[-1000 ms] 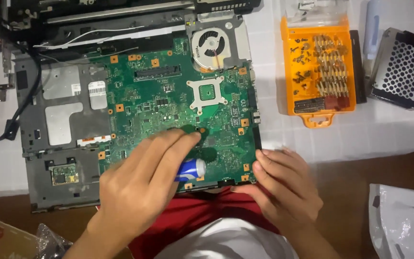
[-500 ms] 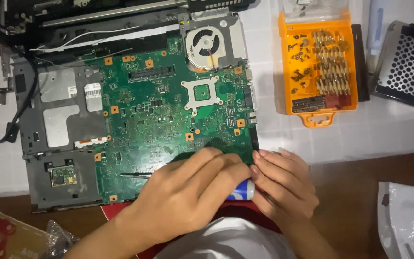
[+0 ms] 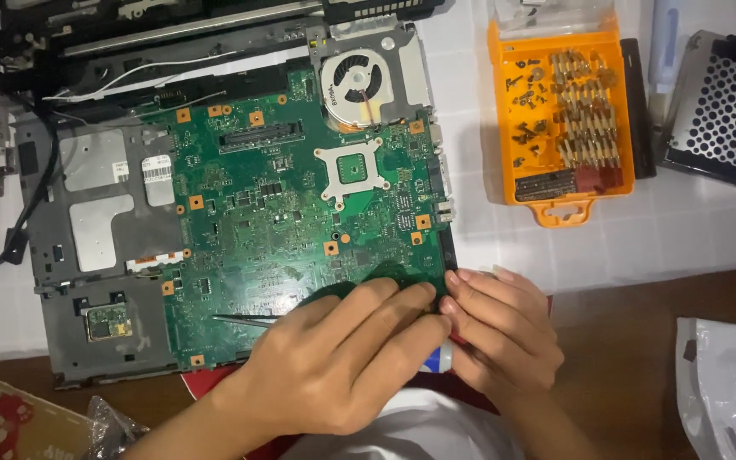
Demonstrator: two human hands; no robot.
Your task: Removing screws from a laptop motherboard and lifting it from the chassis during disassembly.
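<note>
Near the table's front edge, a green motherboard (image 3: 300, 230) with a round fan (image 3: 358, 81) lay flat; the left hand (image 3: 342, 358) gripped a blue-and-white screwdriver (image 3: 436, 359), the right hand (image 3: 500, 336) curled closed against it.

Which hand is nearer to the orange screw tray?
The right hand. It rests at the circuit board's lower right corner, below the orange screw tray. The left hand lies farther left.

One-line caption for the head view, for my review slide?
Both hands, left hand and right hand, meet over a blue-tipped tool at the near edge of a green laptop motherboard.
</note>
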